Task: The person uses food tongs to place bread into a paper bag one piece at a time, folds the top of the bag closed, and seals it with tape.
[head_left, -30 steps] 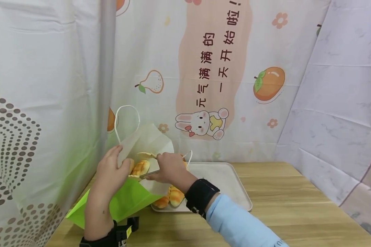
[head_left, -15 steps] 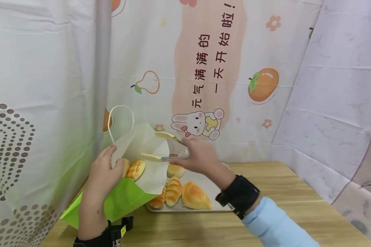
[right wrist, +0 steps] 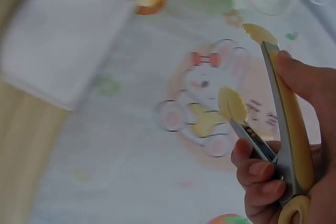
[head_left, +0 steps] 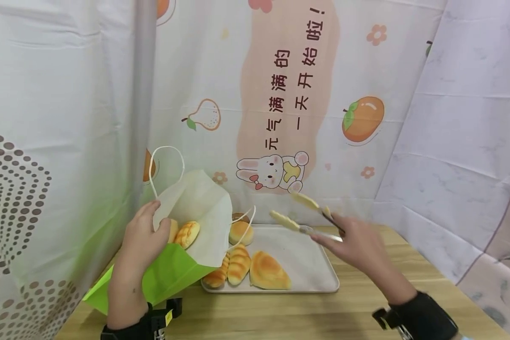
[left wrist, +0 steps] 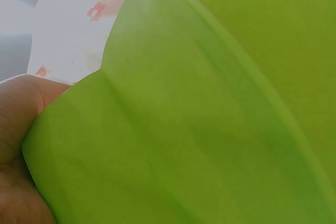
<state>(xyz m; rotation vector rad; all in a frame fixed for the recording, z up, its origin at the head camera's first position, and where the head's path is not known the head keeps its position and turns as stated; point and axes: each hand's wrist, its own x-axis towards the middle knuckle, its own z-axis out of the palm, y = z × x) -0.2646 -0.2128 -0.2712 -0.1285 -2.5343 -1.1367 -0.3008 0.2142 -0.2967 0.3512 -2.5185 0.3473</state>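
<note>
My left hand (head_left: 146, 236) grips the rim of a green paper bag (head_left: 174, 276) that leans over with its white inside facing the tray. A scored bread roll (head_left: 187, 234) and part of another pale one show in its mouth. In the left wrist view the green paper (left wrist: 157, 129) covers most of the picture, its edge between thumb and fingers. To the right, my right hand (head_left: 359, 241) holds a pair of tongs (right wrist: 291, 124) with cream tips. The tips are spread apart, with nothing between them. They hang above the tray's right side.
A pale tray (head_left: 303, 264) on the wooden table (head_left: 289, 316) carries a wedge-shaped bread (head_left: 269, 271), a ridged roll (head_left: 239, 264), a round bun (head_left: 240, 233) and other breads, partly behind the bag. White handles (head_left: 167, 147) stick up from the bag. Printed curtains (head_left: 212, 56) enclose the table.
My right hand has drawn the tongs out of the bag's mouth and off to the right, over the tray, and their tips have spread. The left hand keeps its hold on the bag.
</note>
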